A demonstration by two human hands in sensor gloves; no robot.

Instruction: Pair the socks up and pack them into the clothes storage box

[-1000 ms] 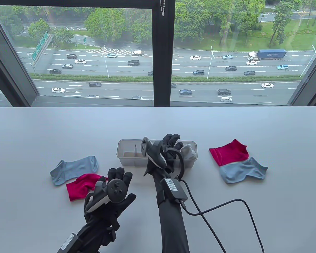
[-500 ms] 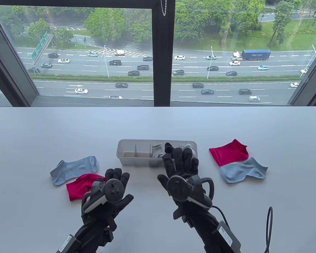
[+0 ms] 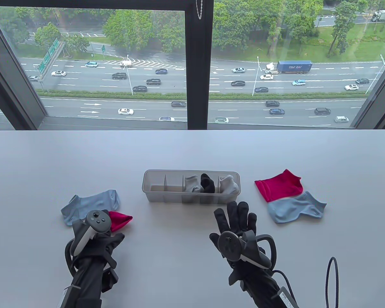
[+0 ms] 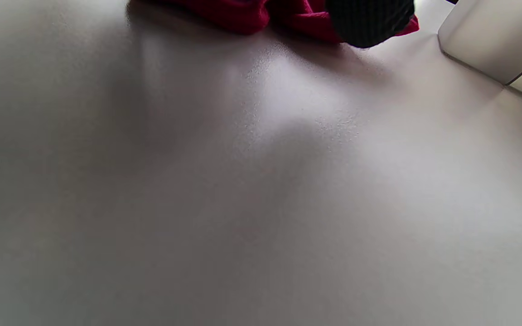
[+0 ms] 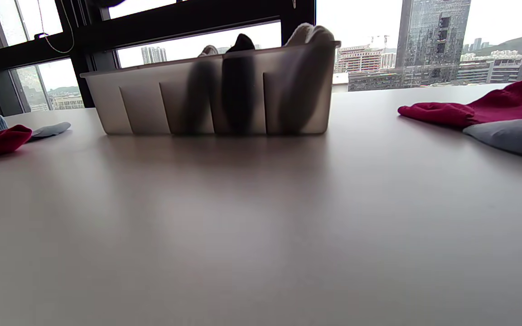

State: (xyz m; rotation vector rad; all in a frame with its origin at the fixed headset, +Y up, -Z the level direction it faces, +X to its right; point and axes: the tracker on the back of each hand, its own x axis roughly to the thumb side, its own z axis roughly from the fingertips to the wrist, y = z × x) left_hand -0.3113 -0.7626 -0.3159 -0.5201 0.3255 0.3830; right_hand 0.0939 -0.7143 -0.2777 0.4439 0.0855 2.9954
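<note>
Hands are working nearest the camera: the right hand is hovering flat-fingered and empty just before the storage box, while the left hand is reaching onto the red sock left of the box; whether its fingers are pinching I cannot tell. Its mate, the other red sock, is lying right of the box. Gathering the cuff fully should help.
</note>
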